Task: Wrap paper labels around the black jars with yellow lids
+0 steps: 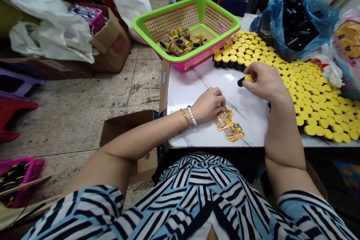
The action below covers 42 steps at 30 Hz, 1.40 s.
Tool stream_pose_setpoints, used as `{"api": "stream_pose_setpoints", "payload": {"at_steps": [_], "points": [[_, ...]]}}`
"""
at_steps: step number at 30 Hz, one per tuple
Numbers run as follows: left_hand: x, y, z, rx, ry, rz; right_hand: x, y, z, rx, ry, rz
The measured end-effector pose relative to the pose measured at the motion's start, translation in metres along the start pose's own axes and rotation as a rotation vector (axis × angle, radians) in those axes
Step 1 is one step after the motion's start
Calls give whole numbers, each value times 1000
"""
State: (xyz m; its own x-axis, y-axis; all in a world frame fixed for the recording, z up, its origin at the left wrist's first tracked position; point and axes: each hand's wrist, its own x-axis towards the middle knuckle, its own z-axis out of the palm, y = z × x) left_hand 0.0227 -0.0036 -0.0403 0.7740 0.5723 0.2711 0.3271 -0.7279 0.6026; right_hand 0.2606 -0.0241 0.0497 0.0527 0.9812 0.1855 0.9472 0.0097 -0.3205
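My right hand (263, 80) grips a small black canister with a yellow cap (248, 78), tilted just above the white table. Beside it stand many like canisters (317, 93) in close rows, yellow caps up. My left hand (209, 103) rests at the table's left part, fingers bent down onto a pile of small yellow-orange printed stickers (223, 119). Whether it pinches one is hidden by the fingers. A second small stack of these stickers (234, 132) lies nearer the table's front edge.
A green and pink basket (180, 59) at the table's back left holds several labelled canisters (182, 41). A blue plastic bag (272, 15) of black pieces stands at the back right. Cardboard boxes (109, 45) sit on the floor to the left.
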Motion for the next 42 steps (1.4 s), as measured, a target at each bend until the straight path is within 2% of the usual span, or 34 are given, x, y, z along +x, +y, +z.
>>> {"api": "stream_pose_setpoints", "payload": {"at_steps": [3,6,8,10,12,14,16,18,22,24,30,36,39,42], "points": [[3,-3,-13,-131,141,-118,10,-1,13,512,27,13],[8,-5,-32,-276,314,-273,17,0,29,891,-114,111],[13,-5,-42,-351,337,-306,17,-5,38,957,-287,148],[16,-6,-48,-413,308,-306,14,-14,44,945,-451,129],[18,-6,-50,-475,305,-310,10,-24,48,912,-498,55],[17,-5,-48,-547,380,-329,7,-32,52,897,-427,1],[14,-2,-48,-623,528,-369,8,-36,55,919,-307,5],[10,4,-48,-713,611,-415,9,-38,58,944,-228,16],[2,20,-51,-890,576,-460,9,-42,60,897,-122,-87],[0,23,-52,-922,603,-470,7,-44,58,874,-94,-146],[-2,17,-51,-1009,713,-470,4,-47,56,847,-48,-217],[-5,18,-47,-923,700,-436,4,-47,64,739,-11,-312],[-5,17,-46,-902,733,-457,2,-50,67,665,1,-344],[-6,14,-46,-947,712,-493,-2,-54,70,573,51,-372]]}}
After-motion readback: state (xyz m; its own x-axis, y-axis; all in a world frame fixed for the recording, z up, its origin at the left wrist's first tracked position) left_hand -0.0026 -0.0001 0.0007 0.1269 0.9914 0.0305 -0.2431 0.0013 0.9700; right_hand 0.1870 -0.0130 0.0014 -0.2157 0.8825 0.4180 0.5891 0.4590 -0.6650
